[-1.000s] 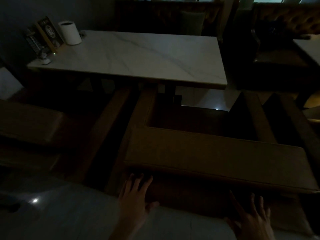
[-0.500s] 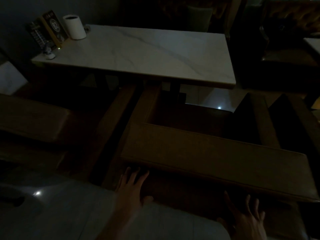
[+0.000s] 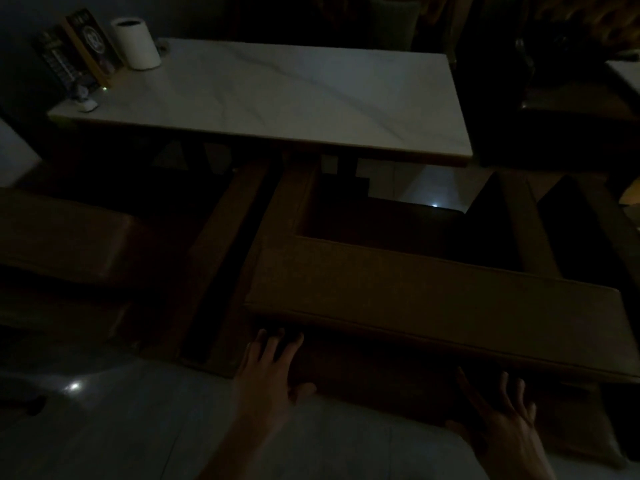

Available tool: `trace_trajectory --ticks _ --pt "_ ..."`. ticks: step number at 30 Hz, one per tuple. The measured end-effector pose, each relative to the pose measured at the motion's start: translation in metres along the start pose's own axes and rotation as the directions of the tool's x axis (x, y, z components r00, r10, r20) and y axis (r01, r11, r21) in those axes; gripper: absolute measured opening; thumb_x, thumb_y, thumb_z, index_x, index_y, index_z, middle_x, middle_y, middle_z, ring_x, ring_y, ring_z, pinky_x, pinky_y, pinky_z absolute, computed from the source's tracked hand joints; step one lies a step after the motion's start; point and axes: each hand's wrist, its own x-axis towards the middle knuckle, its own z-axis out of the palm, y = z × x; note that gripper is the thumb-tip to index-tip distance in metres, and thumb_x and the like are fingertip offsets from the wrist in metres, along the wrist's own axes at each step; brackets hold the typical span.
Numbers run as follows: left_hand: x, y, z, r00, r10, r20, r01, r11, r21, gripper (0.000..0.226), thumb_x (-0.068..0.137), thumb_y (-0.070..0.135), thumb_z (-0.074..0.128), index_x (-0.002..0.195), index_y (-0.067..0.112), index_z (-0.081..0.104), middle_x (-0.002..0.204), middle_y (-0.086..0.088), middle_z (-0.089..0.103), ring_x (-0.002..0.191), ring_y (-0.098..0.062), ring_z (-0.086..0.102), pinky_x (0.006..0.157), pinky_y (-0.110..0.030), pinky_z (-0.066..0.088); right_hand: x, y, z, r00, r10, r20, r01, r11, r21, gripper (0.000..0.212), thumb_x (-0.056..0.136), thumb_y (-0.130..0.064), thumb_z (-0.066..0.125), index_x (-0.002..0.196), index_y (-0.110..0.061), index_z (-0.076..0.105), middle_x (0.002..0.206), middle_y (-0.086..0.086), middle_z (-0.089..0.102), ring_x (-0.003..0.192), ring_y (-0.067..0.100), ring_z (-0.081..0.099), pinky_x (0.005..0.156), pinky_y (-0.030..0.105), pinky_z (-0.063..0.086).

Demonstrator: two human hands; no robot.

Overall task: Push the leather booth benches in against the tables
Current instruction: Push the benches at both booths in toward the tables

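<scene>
A brown leather booth bench (image 3: 433,299) stands in front of me in dim light, its padded backrest top running left to right. Beyond it is a white marble table (image 3: 294,95); the bench seat reaches toward the table's near edge with floor showing between. My left hand (image 3: 266,372) lies flat, fingers spread, against the back panel below the backrest's left end. My right hand (image 3: 502,420) is spread the same way against the back panel under the right part. Neither hand grips anything.
A second leather bench (image 3: 65,237) stands at the left, separated by a dark gap. On the table's far left corner are a white cylinder (image 3: 136,43) and menu stands (image 3: 79,46). Another booth and table (image 3: 627,77) sit at the right. Pale tiled floor (image 3: 121,427) lies under me.
The bench and table have drawn slightly nearer in view and shifted right. Both hands stay flat on the bench's back panel, the left hand a little higher than before.
</scene>
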Motion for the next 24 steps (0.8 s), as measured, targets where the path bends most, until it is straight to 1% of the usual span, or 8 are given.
trace_trajectory --ticks 4,6,8,11,15,19,22,24 --pt "0.005 0.000 0.000 1.000 -0.003 0.023 0.003 1.000 -0.007 0.082 0.076 0.078 0.049 0.148 0.048 0.023 0.156 0.009 0.029 0.146 -0.028 0.016 0.108 -0.047 0.034 0.001 0.005 0.011 0.993 -0.015 -0.114 0.015 1.000 -0.002 0.087 0.077 -0.083 0.024 0.136 -0.055 -0.034 0.162 0.017 -0.021 0.147 0.047 -0.016 0.121 0.062 0.008" --pt "0.006 0.002 -0.001 1.000 -0.006 0.017 0.006 1.000 -0.014 0.083 0.076 0.078 0.048 0.147 0.049 0.018 0.157 0.011 0.025 0.146 -0.026 0.013 0.106 -0.048 0.036 0.000 0.006 0.012 0.987 -0.035 -0.156 0.036 0.999 0.009 0.084 0.075 -0.083 0.020 0.138 -0.056 -0.029 0.163 0.017 -0.017 0.148 0.047 -0.015 0.120 0.062 0.008" --pt "0.008 0.006 -0.002 1.000 -0.008 0.025 0.008 1.000 -0.009 0.083 0.076 0.077 0.051 0.147 0.049 0.016 0.156 0.011 0.024 0.145 -0.026 0.011 0.106 -0.049 0.037 -0.002 0.008 0.011 0.981 -0.043 -0.189 0.046 0.999 0.010 0.082 0.076 -0.081 0.022 0.141 -0.057 -0.022 0.164 0.020 -0.009 0.148 0.048 -0.012 0.119 0.064 0.009" --pt "0.008 0.010 -0.003 1.000 -0.007 0.020 0.007 1.000 0.002 0.085 0.076 0.076 0.053 0.148 0.047 0.017 0.156 0.010 0.024 0.146 -0.027 0.011 0.109 -0.050 0.033 -0.005 0.008 0.010 0.972 -0.015 -0.234 0.014 1.000 -0.009 0.082 0.079 -0.078 0.025 0.145 -0.052 -0.018 0.164 0.022 0.000 0.149 0.048 -0.006 0.119 0.063 0.013" --pt "0.007 0.009 0.000 1.000 -0.008 0.016 0.008 1.000 0.010 0.086 0.076 0.077 0.052 0.148 0.047 0.015 0.157 0.009 0.023 0.146 -0.027 0.009 0.109 -0.050 0.033 -0.009 0.007 0.013 0.968 -0.006 -0.250 0.004 1.000 -0.008 0.085 0.078 -0.078 0.021 0.149 -0.048 -0.015 0.163 0.021 0.000 0.149 0.048 -0.006 0.119 0.062 0.014" --pt "0.012 0.007 0.001 0.999 -0.003 0.035 0.004 1.000 -0.012 0.085 0.077 0.074 0.056 0.147 0.048 0.016 0.156 0.010 0.023 0.146 -0.027 0.008 0.107 -0.052 0.037 -0.005 0.006 0.016 0.959 -0.004 -0.284 -0.005 1.000 -0.030 0.084 0.076 -0.079 0.018 0.147 -0.049 -0.016 0.162 0.022 0.002 0.148 0.049 -0.004 0.119 0.062 0.016" --pt "0.013 0.005 0.001 0.999 -0.006 0.044 0.007 1.000 -0.027 0.083 0.077 0.072 0.057 0.146 0.049 0.017 0.157 0.011 0.022 0.146 -0.026 0.007 0.106 -0.052 0.039 0.000 0.006 0.014 0.963 -0.001 -0.268 -0.011 0.999 -0.043 0.086 0.075 -0.080 0.017 0.149 -0.049 -0.014 0.162 0.024 0.002 0.148 0.049 -0.003 0.118 0.062 0.016" --pt "0.014 0.006 0.001 0.998 -0.014 0.054 0.015 1.000 -0.024 0.084 0.077 0.072 0.059 0.146 0.050 0.016 0.157 0.011 0.021 0.147 -0.027 0.006 0.106 -0.052 0.038 0.001 0.007 0.013 0.966 -0.007 -0.258 -0.009 0.998 -0.061 0.085 0.078 -0.080 0.021 0.148 -0.048 -0.016 0.163 0.024 -0.001 0.148 0.049 -0.005 0.119 0.062 0.015"
